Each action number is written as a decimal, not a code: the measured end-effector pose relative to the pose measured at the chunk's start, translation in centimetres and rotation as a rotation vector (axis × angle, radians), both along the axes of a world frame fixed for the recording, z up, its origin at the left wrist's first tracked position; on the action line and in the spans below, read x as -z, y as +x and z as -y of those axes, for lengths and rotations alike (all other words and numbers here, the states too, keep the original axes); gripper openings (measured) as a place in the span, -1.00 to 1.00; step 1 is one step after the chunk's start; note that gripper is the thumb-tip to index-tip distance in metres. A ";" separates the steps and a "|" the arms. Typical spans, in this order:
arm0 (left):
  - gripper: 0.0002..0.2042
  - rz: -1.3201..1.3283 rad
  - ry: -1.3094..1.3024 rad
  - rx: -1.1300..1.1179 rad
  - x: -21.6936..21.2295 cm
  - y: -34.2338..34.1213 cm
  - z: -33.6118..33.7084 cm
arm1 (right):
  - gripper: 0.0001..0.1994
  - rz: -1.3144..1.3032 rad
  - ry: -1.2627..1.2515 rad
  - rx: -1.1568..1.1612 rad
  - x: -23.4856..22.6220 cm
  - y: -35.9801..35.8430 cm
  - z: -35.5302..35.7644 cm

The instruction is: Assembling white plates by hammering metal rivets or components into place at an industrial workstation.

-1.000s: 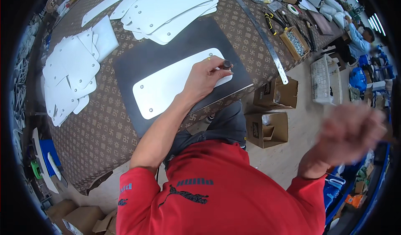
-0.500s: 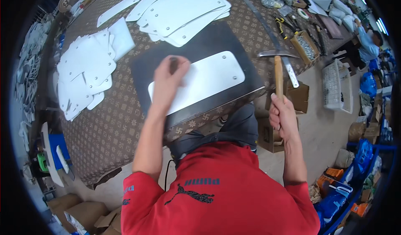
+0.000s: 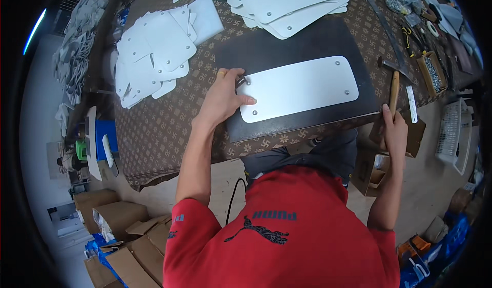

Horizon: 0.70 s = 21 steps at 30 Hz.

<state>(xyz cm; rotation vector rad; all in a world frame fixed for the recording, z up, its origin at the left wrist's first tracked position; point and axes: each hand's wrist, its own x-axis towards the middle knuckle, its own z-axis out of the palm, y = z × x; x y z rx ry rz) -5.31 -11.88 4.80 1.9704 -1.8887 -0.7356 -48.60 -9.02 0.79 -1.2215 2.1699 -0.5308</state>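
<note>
A white rounded panel (image 3: 302, 89) with metal rivets near its corners lies on a dark flat board (image 3: 318, 39). At the panel's left end is my left hand (image 3: 224, 97), its thumb resting on the white surface. The fingers curl around a short dark metal tool (image 3: 240, 83), partly hidden, beside the upper left rivet. My right hand (image 3: 395, 134) is closed around the wooden handle of a hammer (image 3: 394, 90), off the board's right corner. The hammer's metal head points away from me, over the table edge.
Riveted white panels lie in piles at the left (image 3: 154, 49) and at the back (image 3: 292, 1) of the patterned tablecloth (image 3: 159, 134). On the right are a box of small metal parts (image 3: 433, 73), pliers (image 3: 407, 42) and a metal strip (image 3: 411, 103). Cardboard boxes (image 3: 136, 247) stand on the floor.
My view has turned left, so the table sits further right. My left hand has moved from over the panel to its left end. The hammer stays in my right hand.
</note>
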 end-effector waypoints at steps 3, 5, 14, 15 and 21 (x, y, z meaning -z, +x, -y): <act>-0.39 0.060 -0.097 0.050 1.2 0.9 0.9 | -0.70 -0.433 -0.406 -0.063 0.7 0.3 -0.7; -0.43 -0.037 0.031 0.002 0.6 0.7 1.0 | -0.72 -0.652 -0.603 -0.087 -0.5 1.3 -1.0; -0.71 -0.798 0.251 -0.193 -1.9 -1.9 -3.4 | -0.79 0.138 -0.911 -0.817 -2.1 17.7 -0.9; -0.74 -0.929 0.220 -0.197 -2.1 -2.3 -3.9 | -0.78 0.164 -0.979 -0.822 -2.1 19.1 -0.6; -0.74 -1.020 0.095 -0.210 -2.9 -4.3 -5.6 | -0.74 0.144 -1.160 -0.796 -1.6 21.1 0.0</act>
